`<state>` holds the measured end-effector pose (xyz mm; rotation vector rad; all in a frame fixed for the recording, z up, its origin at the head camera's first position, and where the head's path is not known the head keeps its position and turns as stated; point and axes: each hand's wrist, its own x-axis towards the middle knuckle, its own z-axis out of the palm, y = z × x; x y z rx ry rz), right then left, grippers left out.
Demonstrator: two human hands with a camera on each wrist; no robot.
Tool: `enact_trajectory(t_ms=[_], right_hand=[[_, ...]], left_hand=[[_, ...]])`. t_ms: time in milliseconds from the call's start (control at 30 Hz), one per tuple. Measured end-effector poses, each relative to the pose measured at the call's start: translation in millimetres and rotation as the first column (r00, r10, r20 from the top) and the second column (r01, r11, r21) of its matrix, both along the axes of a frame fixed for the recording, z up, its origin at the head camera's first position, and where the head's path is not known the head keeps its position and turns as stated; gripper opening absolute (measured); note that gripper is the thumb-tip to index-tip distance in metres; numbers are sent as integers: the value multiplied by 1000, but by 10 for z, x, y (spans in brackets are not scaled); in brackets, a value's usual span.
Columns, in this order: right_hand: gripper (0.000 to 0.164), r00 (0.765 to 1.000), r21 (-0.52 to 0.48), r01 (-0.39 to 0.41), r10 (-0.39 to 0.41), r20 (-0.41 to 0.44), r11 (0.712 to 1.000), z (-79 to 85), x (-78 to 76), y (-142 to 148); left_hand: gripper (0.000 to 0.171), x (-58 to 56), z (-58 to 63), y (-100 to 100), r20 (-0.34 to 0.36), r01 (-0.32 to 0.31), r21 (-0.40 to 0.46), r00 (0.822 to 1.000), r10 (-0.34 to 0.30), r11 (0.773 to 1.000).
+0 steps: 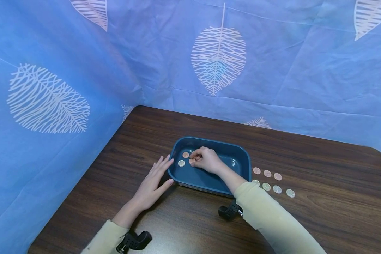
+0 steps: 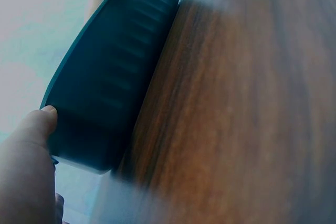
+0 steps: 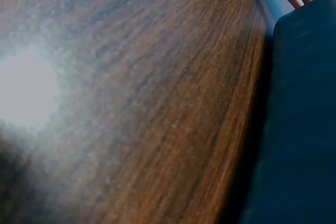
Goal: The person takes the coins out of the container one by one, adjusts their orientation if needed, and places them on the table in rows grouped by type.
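A dark blue rectangular basin [image 1: 209, 183] stands on the table, its ribbed outer wall [image 2: 126, 51] filling much of the left wrist view. My left hand [image 1: 150, 187] lies against the basin's left end, fingers extended, with the thumb [image 2: 44, 121] at the rim. My right hand [image 1: 207, 160] reaches down inside, thumb and fingertips pinching a copper-coloured coin [image 1: 191, 161] near the basin floor. Just left of those fingertips lie another copper-coloured coin [image 1: 185, 155] and a silver-coloured coin [image 1: 181, 163]. The right wrist view does not show the right hand's fingers.
On the table right of the basin, three copper-coloured coins [image 1: 267, 173] form a row. Nearer me runs a row of several silver-coloured coins [image 1: 277, 189], the leftmost close to the basin. A blue leaf-patterned cloth [image 1: 165, 63] hangs behind and left of the brown wooden table [image 1: 336, 183].
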<state>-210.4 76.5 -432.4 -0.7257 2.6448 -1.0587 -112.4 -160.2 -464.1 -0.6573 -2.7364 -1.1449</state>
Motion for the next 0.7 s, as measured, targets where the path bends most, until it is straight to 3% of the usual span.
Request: enact_trajectory(t_ms=[267,700], right_hand=[[18,998,41,-35,37,-56,999,10,3,-14],[12,998,56,-57,59,-26,997,-3,-11,-15]], left_hand=[[59,9,12,8,6,-2,3,1000,2,1000],[59,12,15,-2,9,-3,5,1000,3,1000]])
